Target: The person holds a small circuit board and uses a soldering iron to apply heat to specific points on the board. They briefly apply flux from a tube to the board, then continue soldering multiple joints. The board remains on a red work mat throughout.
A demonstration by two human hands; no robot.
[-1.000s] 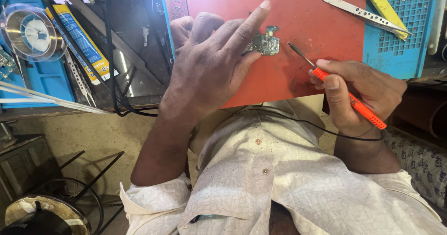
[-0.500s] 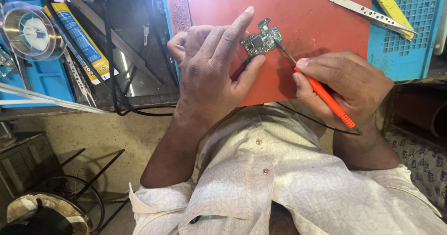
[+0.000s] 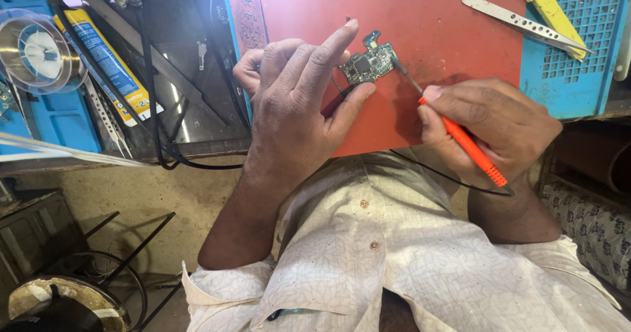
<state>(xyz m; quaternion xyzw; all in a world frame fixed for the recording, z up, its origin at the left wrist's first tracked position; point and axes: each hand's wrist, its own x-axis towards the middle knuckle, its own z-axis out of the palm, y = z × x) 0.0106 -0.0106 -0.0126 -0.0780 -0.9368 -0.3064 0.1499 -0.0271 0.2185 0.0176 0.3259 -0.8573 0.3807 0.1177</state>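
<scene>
L hand point(image 3: 296, 108) pinches a small green circuit board point(image 3: 369, 62) btwn thumb and fingers; index finger point(image 3: 328, 46) stretches out straight along the board's upper-left side, other fingers curl under and behind it. Board is held tilted, just above the red work mat point(image 3: 447, 49), near the mat's middle. Dark chips and a metal shield show on its face.

R hand point(image 3: 490, 125) is closed round an orange-handled probe point(image 3: 468, 144), pen-style grip, thumb and forefinger near the front of the handle. The thin metal tip point(image 3: 402, 70) runs up-left and touches the board's right edge. A thin black wire point(image 3: 427, 167) trails from the handle's back end, across the mat's lower edge and over the shirt.

Outward: mat lies on a blue perforated bench pad point(image 3: 578, 43). Metal tweezers point(image 3: 519, 22) lie at the mat's top right, w/ a yellow tool point(image 3: 549, 6) just beside them on the blue pad, well apart from both hands. Left of the mat: a dark glass-like panel point(image 3: 177, 75) w/ black cables point(image 3: 154, 95) crossing it, a blue-and-yellow tube point(image 3: 108, 62), and a clear spool of wire point(image 3: 39, 49) on a blue tray. Below the bench edge, pale floor and a black wire stand point(image 3: 112, 253) at lower left. Person wears a light patterned shirt point(image 3: 407, 266), sleeves rolled.
</scene>
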